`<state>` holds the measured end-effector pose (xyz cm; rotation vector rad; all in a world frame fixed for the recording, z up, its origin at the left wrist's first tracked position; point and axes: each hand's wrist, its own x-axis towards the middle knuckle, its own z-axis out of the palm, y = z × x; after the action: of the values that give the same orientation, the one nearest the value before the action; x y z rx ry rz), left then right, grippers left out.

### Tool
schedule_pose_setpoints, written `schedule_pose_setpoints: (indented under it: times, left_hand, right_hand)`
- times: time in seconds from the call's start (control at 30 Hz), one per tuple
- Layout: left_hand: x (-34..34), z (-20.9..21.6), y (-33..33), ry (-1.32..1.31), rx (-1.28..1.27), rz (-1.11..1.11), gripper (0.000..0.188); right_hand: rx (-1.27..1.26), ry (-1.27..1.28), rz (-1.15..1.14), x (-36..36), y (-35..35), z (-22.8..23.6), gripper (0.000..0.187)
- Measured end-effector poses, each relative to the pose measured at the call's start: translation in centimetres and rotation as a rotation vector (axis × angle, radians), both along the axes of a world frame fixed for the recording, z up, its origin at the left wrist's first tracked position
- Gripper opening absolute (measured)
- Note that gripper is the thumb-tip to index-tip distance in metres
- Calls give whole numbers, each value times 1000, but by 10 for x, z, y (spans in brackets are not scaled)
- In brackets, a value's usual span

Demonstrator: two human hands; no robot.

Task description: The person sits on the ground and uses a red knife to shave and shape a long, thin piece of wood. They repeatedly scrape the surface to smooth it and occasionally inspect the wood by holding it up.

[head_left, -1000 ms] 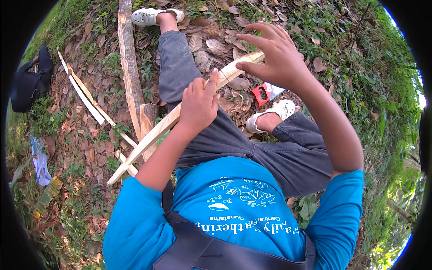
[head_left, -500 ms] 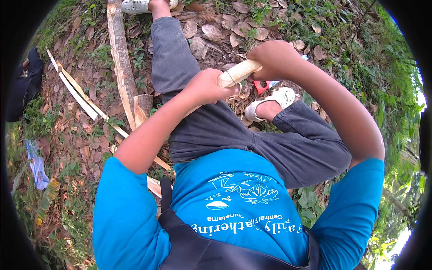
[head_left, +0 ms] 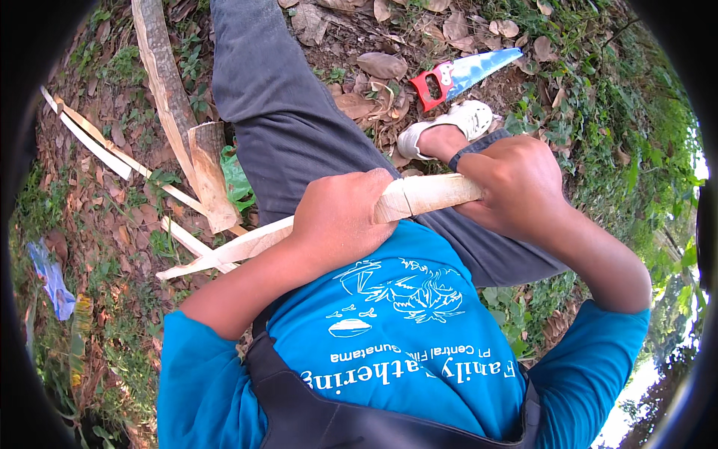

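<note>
A long, pale, bare piece of wood lies crosswise in front of my blue shirt. My left hand is closed round its middle, and my right hand grips its right end. A thin dark line runs across the wood between the two hands. To the left of my left hand it carries on behind the wrist and narrows to a tip. The fingertips of both hands are mostly hidden.
A red-handled saw lies on leaf litter beyond my white shoe. Left of my leg are a split log, a cut wood block and thin wood strips. A blue plastic bag lies far left.
Both hands have come nearer to my body with the piece of wood, which now lies more level. Its long left part shows more. The saw, mostly hidden before, is now in plain sight.
</note>
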<state>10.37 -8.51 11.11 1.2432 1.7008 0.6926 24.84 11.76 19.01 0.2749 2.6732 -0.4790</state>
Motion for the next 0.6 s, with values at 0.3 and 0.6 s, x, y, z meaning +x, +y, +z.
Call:
schedule_pose_setpoints:
  times: [0.3, 0.6]
  left_hand:
    - [4, -14, -2, 4, -57, -2, 30]
    - [-65, 99, 78, 35, 729, 40, 120]
  right_hand:
    - [-71, 33, 17, 6, 1, -24, 23]
    - [-74, -118, -79, 2, 4, -10, 30]
